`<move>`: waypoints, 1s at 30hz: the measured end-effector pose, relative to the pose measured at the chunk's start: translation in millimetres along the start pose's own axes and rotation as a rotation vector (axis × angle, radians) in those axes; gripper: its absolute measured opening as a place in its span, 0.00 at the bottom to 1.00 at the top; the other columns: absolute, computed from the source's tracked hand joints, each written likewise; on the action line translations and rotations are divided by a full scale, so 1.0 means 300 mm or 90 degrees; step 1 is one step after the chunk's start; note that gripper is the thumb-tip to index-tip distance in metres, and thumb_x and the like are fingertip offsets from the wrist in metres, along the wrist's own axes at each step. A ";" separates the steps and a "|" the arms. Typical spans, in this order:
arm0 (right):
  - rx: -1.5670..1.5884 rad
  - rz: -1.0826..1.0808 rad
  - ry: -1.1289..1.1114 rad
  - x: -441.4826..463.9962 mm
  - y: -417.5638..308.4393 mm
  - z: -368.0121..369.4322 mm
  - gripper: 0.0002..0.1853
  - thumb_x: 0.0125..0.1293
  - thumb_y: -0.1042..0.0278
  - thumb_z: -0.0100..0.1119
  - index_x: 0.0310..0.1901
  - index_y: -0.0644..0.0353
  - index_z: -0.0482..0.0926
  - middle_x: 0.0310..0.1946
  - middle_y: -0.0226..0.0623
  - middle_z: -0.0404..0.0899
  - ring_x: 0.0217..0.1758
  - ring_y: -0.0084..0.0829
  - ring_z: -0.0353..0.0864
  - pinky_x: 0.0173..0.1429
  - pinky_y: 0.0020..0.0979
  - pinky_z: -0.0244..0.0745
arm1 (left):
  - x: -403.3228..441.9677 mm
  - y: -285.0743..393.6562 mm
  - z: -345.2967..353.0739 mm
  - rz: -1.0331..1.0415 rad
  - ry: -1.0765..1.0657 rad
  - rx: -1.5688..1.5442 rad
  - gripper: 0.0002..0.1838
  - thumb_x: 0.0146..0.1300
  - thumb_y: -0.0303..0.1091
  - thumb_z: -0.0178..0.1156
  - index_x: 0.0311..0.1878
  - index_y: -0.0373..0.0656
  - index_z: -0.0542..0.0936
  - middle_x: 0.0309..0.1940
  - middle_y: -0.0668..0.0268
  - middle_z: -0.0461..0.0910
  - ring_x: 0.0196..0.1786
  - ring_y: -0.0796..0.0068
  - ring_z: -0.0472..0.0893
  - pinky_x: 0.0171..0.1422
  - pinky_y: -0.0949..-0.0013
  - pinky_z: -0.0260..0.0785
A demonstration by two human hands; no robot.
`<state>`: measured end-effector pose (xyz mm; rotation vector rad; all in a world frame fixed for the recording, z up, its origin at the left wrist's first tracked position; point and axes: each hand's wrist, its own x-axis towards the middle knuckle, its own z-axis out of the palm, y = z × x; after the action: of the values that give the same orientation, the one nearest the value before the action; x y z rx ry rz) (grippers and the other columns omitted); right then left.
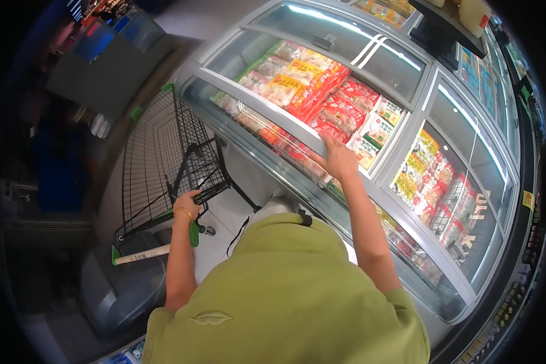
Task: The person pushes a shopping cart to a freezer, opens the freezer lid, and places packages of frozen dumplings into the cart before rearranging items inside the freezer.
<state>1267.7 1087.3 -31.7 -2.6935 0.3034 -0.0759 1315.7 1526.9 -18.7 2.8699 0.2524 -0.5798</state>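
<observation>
My right hand [338, 159] lies on the near metal rim [285, 121] of a chest freezer, fingers apart. Behind that rim, packs of frozen food fill the freezer: red bags [341, 112], yellow and red bags [294, 82] and white packs [379, 130]. My left hand [187, 205] is beside the black wire shopping cart [155, 151], near its folding seat part. Its fingers are partly bent, and whether they hold the cart is not clear. A yellow band circles the left wrist.
The cart's handle [142, 255] has green ends, and a dark grey bin-like object [124, 291] stands beside it. A second freezer section [437, 188] with a wire basket is at the right. A grey counter [106, 70] stands at the upper left.
</observation>
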 end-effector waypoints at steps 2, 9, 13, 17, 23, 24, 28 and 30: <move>-0.004 0.000 0.004 -0.001 0.016 0.026 0.40 0.55 0.29 0.52 0.62 0.52 0.67 0.45 0.48 0.78 0.49 0.46 0.78 0.49 0.43 0.75 | 0.031 -0.041 -0.015 0.010 0.007 0.006 0.29 0.48 0.25 0.62 0.57 0.60 0.78 0.46 0.60 0.82 0.51 0.58 0.79 0.59 0.63 0.69; -0.026 0.026 -0.006 -0.008 -0.032 -0.013 0.40 0.56 0.28 0.50 0.62 0.50 0.67 0.48 0.47 0.77 0.50 0.44 0.79 0.50 0.42 0.75 | 0.184 -0.170 -0.115 0.019 0.010 0.055 0.39 0.46 0.25 0.61 0.66 0.54 0.67 0.45 0.58 0.82 0.51 0.56 0.79 0.57 0.60 0.70; -0.033 0.069 0.001 0.015 -0.049 -0.005 0.37 0.60 0.29 0.47 0.61 0.49 0.69 0.49 0.45 0.78 0.47 0.44 0.80 0.50 0.43 0.75 | 0.312 -0.274 -0.153 0.017 0.031 0.049 0.48 0.46 0.26 0.68 0.72 0.45 0.54 0.48 0.57 0.81 0.52 0.61 0.80 0.58 0.64 0.71; 0.043 0.203 0.018 0.057 -0.051 0.014 0.32 0.62 0.31 0.45 0.54 0.50 0.75 0.43 0.45 0.81 0.45 0.44 0.81 0.48 0.44 0.74 | 0.381 -0.297 -0.245 -0.051 -0.012 0.030 0.44 0.50 0.31 0.67 0.71 0.42 0.57 0.50 0.54 0.80 0.53 0.56 0.78 0.60 0.62 0.69; 0.008 0.496 0.078 0.142 -0.075 0.074 0.27 0.61 0.35 0.47 0.36 0.50 0.84 0.33 0.41 0.83 0.39 0.44 0.82 0.44 0.43 0.74 | 0.480 -0.334 -0.343 -0.019 -0.037 0.165 0.34 0.50 0.38 0.70 0.59 0.35 0.70 0.45 0.52 0.81 0.49 0.55 0.80 0.56 0.61 0.72; -0.001 0.503 0.076 0.157 -0.087 0.076 0.27 0.61 0.35 0.47 0.36 0.50 0.84 0.33 0.41 0.83 0.39 0.44 0.82 0.44 0.43 0.74 | 0.502 -0.330 -0.367 -0.013 -0.047 0.164 0.34 0.50 0.38 0.70 0.59 0.35 0.70 0.45 0.52 0.81 0.49 0.55 0.80 0.56 0.61 0.72; -0.066 0.585 0.093 0.181 -0.118 0.089 0.25 0.63 0.37 0.46 0.36 0.50 0.85 0.31 0.42 0.83 0.38 0.45 0.82 0.43 0.43 0.74 | 0.638 -0.377 -0.387 -0.015 -0.140 0.297 0.25 0.50 0.43 0.69 0.48 0.37 0.78 0.42 0.54 0.82 0.47 0.56 0.81 0.53 0.62 0.74; -0.065 0.600 0.115 0.185 -0.122 0.104 0.25 0.64 0.39 0.45 0.36 0.49 0.85 0.31 0.42 0.83 0.38 0.46 0.82 0.42 0.43 0.74 | 0.722 -0.390 -0.387 0.001 -0.186 0.357 0.22 0.50 0.44 0.68 0.44 0.38 0.81 0.42 0.56 0.83 0.45 0.58 0.82 0.50 0.63 0.75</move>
<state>1332.2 1120.0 -44.2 -2.3577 1.6042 -0.0189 1530.8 1693.8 -19.4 3.2362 0.0428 -1.2263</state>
